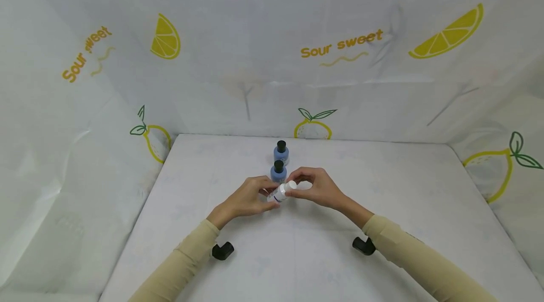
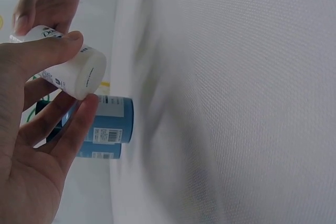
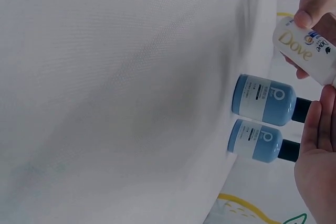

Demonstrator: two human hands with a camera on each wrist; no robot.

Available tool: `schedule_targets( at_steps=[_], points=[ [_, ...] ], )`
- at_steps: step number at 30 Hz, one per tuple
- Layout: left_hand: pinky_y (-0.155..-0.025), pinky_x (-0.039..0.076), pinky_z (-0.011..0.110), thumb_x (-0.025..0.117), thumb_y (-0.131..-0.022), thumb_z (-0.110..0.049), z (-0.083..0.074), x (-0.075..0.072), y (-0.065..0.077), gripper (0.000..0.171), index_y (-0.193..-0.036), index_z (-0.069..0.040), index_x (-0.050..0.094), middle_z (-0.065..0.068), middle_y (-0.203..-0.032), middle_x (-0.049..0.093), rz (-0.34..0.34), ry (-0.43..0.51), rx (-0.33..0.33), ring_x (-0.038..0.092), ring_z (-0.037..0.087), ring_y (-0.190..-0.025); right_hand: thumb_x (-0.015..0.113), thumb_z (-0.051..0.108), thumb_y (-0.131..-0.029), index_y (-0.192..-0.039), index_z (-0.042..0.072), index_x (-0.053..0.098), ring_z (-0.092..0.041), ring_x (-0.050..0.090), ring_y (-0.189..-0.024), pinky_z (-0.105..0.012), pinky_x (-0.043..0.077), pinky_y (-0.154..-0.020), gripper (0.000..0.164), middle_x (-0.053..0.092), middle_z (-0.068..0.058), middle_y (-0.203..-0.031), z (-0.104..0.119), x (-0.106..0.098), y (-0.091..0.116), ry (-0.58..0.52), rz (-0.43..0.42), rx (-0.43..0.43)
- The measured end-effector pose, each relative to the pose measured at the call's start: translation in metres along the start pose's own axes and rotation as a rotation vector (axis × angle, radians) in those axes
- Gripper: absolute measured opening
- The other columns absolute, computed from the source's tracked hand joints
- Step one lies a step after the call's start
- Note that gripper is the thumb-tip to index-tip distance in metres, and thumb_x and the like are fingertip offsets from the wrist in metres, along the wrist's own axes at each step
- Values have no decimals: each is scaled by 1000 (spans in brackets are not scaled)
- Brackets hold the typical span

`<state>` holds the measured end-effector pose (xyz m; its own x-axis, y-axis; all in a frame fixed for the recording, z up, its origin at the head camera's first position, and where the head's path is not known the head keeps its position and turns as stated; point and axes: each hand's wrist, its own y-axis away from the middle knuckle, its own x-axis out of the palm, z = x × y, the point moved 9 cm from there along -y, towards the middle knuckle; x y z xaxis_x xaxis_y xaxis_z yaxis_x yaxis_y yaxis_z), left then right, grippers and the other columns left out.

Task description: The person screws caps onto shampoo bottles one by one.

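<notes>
A small white Dove bottle (image 1: 276,195) is held tilted above the table between both hands, its cap end up and to the right. The left hand (image 1: 248,198) grips the body near its base, thumb on one side and fingers on the other, as the left wrist view also shows on the bottle (image 2: 63,74). At the white cap (image 1: 291,185), the right hand (image 1: 323,189) pinches with thumb and fingers. Just behind them stands a blue bottle (image 3: 268,100) with a black cap, upright. Another blue bottle (image 3: 257,139) of the same kind stands farther back.
A white cloth (image 1: 263,264) covers the table. White sheets with lemon prints (image 1: 312,129) rise at the back and both sides. Black angled pieces (image 1: 223,250) show beside both forearms, which wear beige sleeves (image 1: 187,254).
</notes>
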<state>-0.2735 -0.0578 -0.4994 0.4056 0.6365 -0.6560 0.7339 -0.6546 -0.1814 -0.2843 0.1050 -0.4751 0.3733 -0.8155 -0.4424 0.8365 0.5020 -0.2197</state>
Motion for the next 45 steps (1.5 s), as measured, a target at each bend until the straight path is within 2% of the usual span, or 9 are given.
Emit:
schedule_targets(
  at_steps=[6, 13, 19, 26, 45],
  points=[
    [-92, 68, 22, 89, -90, -13, 0, 0, 0, 48, -134, -2, 75, 7, -110, 76, -7, -5, 12, 75, 15, -99, 91, 12, -88, -109, 13, 78, -9, 71, -95, -26, 67, -99, 25, 79, -3, -105, -2, 1, 0, 7, -3, -1],
    [-93, 67, 21, 89, -90, -14, 3, 0, 2, 47, -134, -2, 75, 5, -110, 76, -7, -3, -8, 74, 15, -100, 89, 9, -90, -113, 9, 76, -9, 71, -98, -19, 63, -100, 26, 78, -7, -110, 1, 4, 0, -27, 27, -19],
    [-93, 67, 20, 89, -90, -14, 6, -1, 3, 47, -134, -3, 75, 6, -110, 76, -12, 5, -15, 75, 16, -101, 85, 5, -93, -124, 3, 74, -8, 72, -111, -18, 60, -108, 33, 77, -14, -123, 2, 7, 1, -72, 91, -42],
    [-92, 67, 21, 90, -90, -14, 6, 0, 3, 44, -131, -3, 76, 6, -110, 77, -7, 4, -8, 75, 16, -101, 77, -1, -98, -133, 4, 73, -7, 70, -124, -18, 56, -115, 36, 76, -18, -133, 7, 10, 0, -88, 165, -94],
    [-94, 67, 22, 90, -89, -13, 5, -1, 2, 43, -130, -4, 77, 6, -108, 76, -6, 20, -1, 75, 17, -99, 79, 2, -97, -133, 4, 75, -6, 71, -123, -21, 58, -114, 35, 77, -17, -133, 6, 4, -1, -103, 197, -80]
  ],
)
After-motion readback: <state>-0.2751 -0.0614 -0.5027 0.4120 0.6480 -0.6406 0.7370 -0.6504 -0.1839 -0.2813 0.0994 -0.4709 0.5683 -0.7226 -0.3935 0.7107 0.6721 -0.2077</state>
